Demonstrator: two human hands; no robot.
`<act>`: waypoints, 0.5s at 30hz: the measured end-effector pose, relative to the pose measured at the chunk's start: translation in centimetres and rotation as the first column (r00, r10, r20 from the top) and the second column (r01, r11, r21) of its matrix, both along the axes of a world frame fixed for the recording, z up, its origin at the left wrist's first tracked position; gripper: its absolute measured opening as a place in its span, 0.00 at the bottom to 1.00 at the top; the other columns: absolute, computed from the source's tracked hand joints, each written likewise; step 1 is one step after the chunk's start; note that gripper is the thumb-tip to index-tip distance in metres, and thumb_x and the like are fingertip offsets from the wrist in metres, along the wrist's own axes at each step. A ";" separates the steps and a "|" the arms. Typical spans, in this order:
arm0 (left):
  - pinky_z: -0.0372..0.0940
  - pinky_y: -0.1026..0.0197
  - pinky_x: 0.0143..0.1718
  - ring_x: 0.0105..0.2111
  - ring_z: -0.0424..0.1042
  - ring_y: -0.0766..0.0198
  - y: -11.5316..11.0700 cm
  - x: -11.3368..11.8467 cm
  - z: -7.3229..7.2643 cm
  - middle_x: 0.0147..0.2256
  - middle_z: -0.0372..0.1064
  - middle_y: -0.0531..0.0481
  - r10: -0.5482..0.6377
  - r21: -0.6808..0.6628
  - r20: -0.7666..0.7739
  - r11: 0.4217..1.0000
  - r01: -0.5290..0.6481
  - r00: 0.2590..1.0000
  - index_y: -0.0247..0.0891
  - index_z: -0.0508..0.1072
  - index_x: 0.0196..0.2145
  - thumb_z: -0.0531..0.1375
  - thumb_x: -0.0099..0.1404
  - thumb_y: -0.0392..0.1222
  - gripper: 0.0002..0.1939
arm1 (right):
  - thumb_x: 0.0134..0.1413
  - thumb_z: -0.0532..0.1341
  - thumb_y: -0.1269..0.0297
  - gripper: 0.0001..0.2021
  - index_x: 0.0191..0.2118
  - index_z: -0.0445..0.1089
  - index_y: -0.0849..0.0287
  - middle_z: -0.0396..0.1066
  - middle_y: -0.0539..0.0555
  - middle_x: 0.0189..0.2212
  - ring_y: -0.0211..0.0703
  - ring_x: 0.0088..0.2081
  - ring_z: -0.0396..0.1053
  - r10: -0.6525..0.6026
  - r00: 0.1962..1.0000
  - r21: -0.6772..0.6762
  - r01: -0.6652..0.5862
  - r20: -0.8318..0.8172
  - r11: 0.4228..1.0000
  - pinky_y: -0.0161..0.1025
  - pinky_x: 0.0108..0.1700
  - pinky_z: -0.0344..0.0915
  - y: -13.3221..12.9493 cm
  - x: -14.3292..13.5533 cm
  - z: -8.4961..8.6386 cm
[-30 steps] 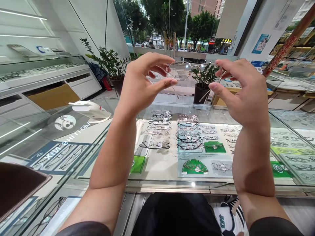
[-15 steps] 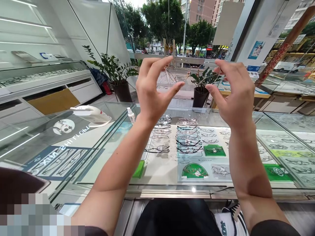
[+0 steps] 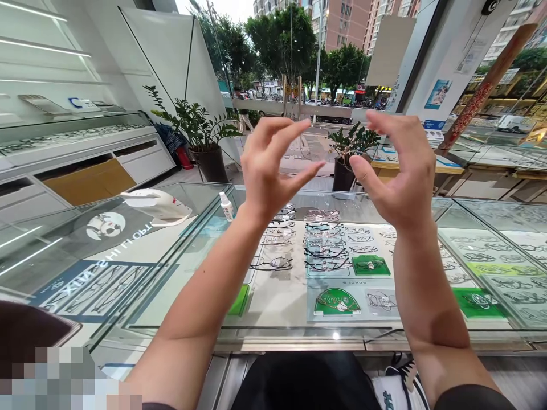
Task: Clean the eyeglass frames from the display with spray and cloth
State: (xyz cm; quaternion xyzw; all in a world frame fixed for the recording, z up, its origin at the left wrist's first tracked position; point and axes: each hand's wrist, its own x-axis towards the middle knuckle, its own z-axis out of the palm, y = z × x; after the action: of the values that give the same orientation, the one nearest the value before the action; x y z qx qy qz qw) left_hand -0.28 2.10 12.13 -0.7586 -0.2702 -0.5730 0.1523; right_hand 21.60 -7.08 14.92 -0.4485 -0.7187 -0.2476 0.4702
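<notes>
Both my hands are raised above the glass display counter [image 3: 273,310], palms facing each other. Between them is a pair of thin-rimmed eyeglasses [image 3: 308,149], so clear that only a faint outline shows against the window. My left hand [image 3: 265,168] is curved at its left side, index finger and thumb well apart. On the other side, my right hand [image 3: 404,171] is bent in a similar way. Where the fingers grip the frame is hard to see. Under the counter glass lie rows of eyeglass frames [image 3: 325,250], some on green cards [image 3: 371,265].
A small white spray bottle [image 3: 226,206] and a white scanner-like device [image 3: 157,206] stand on the counter to the left. Potted plants [image 3: 209,162] stand beyond it, before a glass front facing the street. More display cases [image 3: 504,256] continue on the right.
Both hands have come down a little in view, in nearly the same pose. The eyeglasses between them, plainer before, are now only faintly visible. The view has shifted slightly.
</notes>
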 end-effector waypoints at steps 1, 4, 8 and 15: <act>0.63 0.36 0.60 0.63 0.65 0.37 0.0 0.2 -0.1 0.59 0.69 0.42 -0.017 0.006 -0.028 1.000 0.017 0.999 0.59 0.66 0.66 0.67 0.64 0.60 0.34 | 0.66 0.59 0.57 0.17 0.59 0.71 0.44 0.74 0.56 0.57 0.61 0.60 0.69 0.023 1.000 0.021 -0.022 -0.009 1.000 0.66 0.61 0.66 0.0 -0.1 0.0; 0.64 0.37 0.59 0.61 0.67 0.39 -0.2 0.7 -0.1 0.57 0.71 0.42 -0.035 0.057 -0.096 0.998 0.041 0.995 0.56 0.69 0.64 0.67 0.65 0.58 0.32 | 0.67 0.60 0.60 0.08 0.43 0.77 0.50 0.78 0.56 0.48 0.58 0.53 0.73 0.093 0.995 0.031 -0.092 -0.031 0.995 0.62 0.59 0.67 0.5 0.2 -0.3; 0.66 0.43 0.58 0.59 0.70 0.45 -0.9 0.7 0.1 0.57 0.71 0.43 -0.061 0.089 -0.141 0.993 0.074 0.988 0.53 0.70 0.64 0.66 0.68 0.54 0.29 | 0.67 0.63 0.59 0.07 0.38 0.79 0.50 0.78 0.56 0.44 0.57 0.50 0.74 0.214 0.973 -0.081 -0.220 -0.084 0.972 0.59 0.56 0.67 1.1 0.9 -0.4; 0.69 0.48 0.58 0.57 0.72 0.48 -1.7 -0.1 1.1 0.57 0.71 0.43 -0.181 0.016 -0.154 0.983 0.185 0.971 0.50 0.72 0.62 0.69 0.66 0.53 0.29 | 0.62 0.68 0.60 0.04 0.37 0.81 0.51 0.78 0.54 0.45 0.53 0.50 0.75 0.355 0.903 -0.241 -0.411 -0.241 0.879 0.57 0.57 0.68 1.4 1.5 -0.3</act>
State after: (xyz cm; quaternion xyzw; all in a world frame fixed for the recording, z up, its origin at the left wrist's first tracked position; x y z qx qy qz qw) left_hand -0.35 0.42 13.22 -0.8195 -0.1781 -0.5289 0.1303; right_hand 23.14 -5.66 14.67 -0.3816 -0.7734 0.0011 0.5062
